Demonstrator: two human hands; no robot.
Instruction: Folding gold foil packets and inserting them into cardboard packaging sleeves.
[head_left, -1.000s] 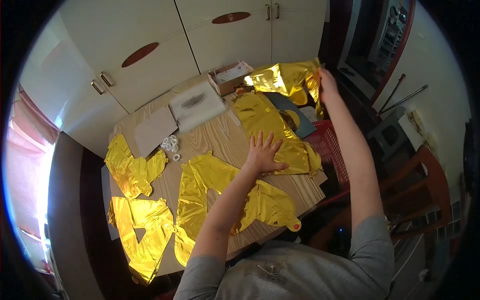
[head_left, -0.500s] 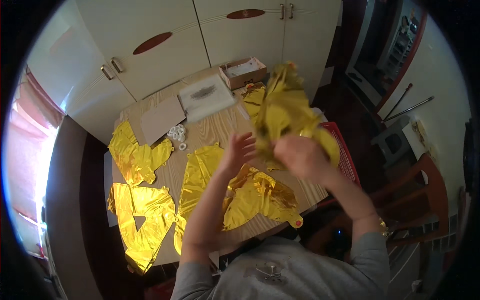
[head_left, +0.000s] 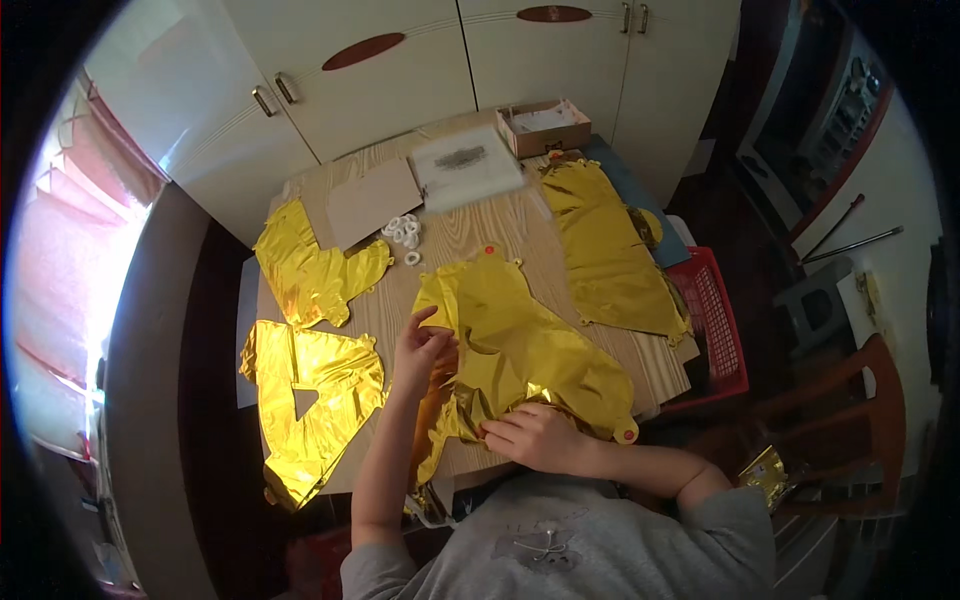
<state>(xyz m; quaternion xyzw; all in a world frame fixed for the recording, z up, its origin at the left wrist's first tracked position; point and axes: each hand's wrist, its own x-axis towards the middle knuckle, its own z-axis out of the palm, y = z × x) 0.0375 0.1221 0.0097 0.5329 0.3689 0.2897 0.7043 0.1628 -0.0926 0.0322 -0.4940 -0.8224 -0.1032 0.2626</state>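
Note:
A flat gold foil balloon [head_left: 545, 350] lies creased across the middle of the table, with a red dot on a tab at its near right corner. My right hand [head_left: 535, 437] is closed over its crumpled near edge, fingers bent and pressed together on the foil; the thumb is hidden. At the balloon's left side is my left hand [head_left: 422, 352], its index finger stretched out and the others loosely bent, with nothing seen in it. Another gold foil balloon [head_left: 610, 250] is spread at the right. A triangular one with a hole [head_left: 335, 400] and a curved one [head_left: 315, 270] lie at the left.
Several small white rings [head_left: 402, 232] sit beside a beige card [head_left: 375, 200] and a whitish sheet with a dark smudge [head_left: 465, 165]. An open box [head_left: 545, 128] stands at the back. A red basket [head_left: 722, 325] is right of the table, near a wooden chair [head_left: 870, 420].
The gold foil balloon my right hand held up now lies spread on the table's right side. My right hand has come down to the middle balloon's near edge. My left hand has moved left and nearer.

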